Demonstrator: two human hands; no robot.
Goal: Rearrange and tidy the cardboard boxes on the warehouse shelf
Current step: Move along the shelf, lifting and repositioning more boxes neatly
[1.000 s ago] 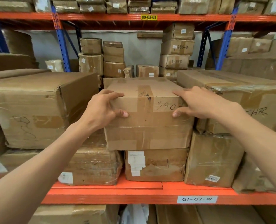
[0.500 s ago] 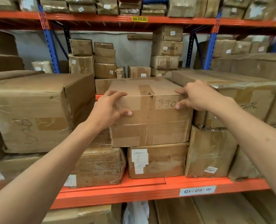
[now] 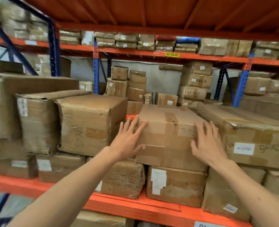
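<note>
Both splayed hands on taped box (image 3: 166,128)

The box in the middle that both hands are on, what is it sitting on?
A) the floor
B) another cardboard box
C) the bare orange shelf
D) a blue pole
B: the middle box, with the left hand and right hand spread flat on its front, rests on top of a lower box with a white label, which itself stands on the orange shelf.
</note>
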